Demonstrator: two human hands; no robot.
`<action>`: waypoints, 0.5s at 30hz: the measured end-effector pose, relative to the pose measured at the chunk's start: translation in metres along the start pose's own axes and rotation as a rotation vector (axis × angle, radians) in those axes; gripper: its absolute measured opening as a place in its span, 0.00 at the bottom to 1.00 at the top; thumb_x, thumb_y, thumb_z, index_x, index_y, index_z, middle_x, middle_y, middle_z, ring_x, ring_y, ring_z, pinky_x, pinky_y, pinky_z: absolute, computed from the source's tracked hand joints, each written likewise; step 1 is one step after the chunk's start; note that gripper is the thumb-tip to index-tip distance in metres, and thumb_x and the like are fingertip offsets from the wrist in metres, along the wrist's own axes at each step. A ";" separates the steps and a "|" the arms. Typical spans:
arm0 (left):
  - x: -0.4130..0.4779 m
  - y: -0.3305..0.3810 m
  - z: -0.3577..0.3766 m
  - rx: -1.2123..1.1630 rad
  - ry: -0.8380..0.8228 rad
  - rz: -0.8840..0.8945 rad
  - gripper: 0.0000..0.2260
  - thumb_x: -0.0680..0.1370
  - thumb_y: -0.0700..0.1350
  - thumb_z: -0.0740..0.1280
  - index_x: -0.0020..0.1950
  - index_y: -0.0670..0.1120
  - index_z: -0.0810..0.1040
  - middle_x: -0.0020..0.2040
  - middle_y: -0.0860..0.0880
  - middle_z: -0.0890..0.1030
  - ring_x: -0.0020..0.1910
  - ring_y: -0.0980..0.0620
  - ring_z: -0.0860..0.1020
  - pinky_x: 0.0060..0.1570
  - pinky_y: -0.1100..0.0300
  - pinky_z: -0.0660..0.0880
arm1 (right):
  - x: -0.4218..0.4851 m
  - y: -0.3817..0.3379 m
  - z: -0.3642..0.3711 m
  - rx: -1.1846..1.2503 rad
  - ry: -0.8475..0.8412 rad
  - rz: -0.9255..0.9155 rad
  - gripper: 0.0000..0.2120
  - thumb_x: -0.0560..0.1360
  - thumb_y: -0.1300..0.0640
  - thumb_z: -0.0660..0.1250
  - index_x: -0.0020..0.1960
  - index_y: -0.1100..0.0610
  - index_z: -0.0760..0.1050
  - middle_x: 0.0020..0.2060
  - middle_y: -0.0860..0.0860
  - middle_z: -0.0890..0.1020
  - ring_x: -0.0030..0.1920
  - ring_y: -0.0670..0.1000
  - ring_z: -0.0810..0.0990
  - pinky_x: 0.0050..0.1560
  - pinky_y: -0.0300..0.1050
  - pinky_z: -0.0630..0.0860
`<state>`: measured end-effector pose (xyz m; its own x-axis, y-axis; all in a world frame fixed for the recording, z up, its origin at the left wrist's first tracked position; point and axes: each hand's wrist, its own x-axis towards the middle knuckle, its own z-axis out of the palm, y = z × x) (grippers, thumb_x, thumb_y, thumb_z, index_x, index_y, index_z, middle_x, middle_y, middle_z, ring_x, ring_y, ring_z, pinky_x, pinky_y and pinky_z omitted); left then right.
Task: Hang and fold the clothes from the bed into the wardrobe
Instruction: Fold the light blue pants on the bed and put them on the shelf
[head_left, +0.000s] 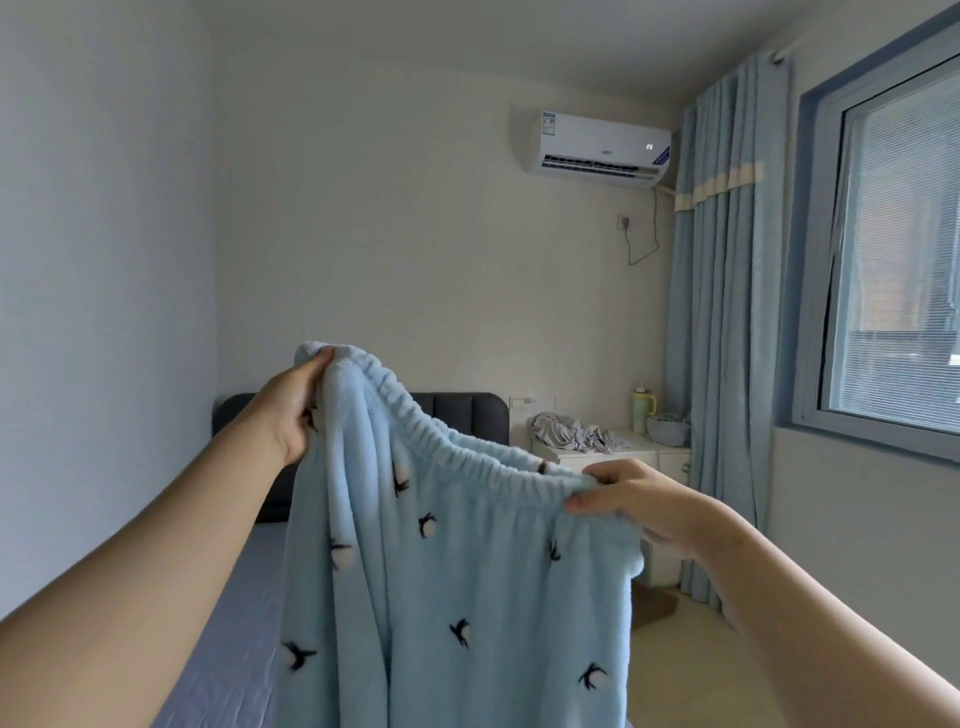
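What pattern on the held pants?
Light blue fleece pants with small dark swallow motifs; head view.

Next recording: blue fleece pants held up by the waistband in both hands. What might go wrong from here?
1. The right hand pinches only the edge of the waistband of the pants; the thick fleece might slip free.
2. The left hand holds its end higher, so the waistband slants and a fold may come out crooked.
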<state>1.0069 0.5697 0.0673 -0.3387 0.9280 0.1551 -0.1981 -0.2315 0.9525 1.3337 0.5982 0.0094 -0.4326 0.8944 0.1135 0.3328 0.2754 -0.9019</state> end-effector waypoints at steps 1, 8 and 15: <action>-0.001 0.000 -0.003 -0.002 -0.037 -0.010 0.20 0.76 0.55 0.65 0.29 0.48 0.83 0.33 0.49 0.83 0.33 0.53 0.82 0.37 0.59 0.73 | -0.003 -0.002 0.000 0.293 -0.071 0.013 0.07 0.64 0.65 0.73 0.43 0.62 0.80 0.41 0.58 0.83 0.37 0.53 0.83 0.38 0.44 0.78; -0.007 -0.041 0.020 0.114 0.268 -0.178 0.14 0.79 0.41 0.62 0.33 0.44 0.68 0.25 0.45 0.66 0.15 0.51 0.64 0.15 0.75 0.56 | 0.017 -0.014 0.026 0.739 0.233 0.287 0.06 0.75 0.62 0.63 0.48 0.65 0.75 0.35 0.59 0.79 0.35 0.56 0.78 0.37 0.49 0.77; -0.045 -0.073 0.081 0.434 -0.017 0.221 0.01 0.77 0.40 0.64 0.48 0.43 0.74 0.49 0.44 0.78 0.50 0.46 0.77 0.51 0.52 0.74 | 0.031 -0.039 0.068 0.538 0.280 0.078 0.08 0.74 0.69 0.61 0.42 0.60 0.77 0.36 0.58 0.76 0.38 0.54 0.77 0.37 0.49 0.79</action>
<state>1.1109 0.5681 0.0115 -0.3134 0.8759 0.3670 0.2798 -0.2841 0.9171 1.2501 0.5906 0.0198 -0.1634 0.9835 0.0776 -0.1465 0.0536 -0.9878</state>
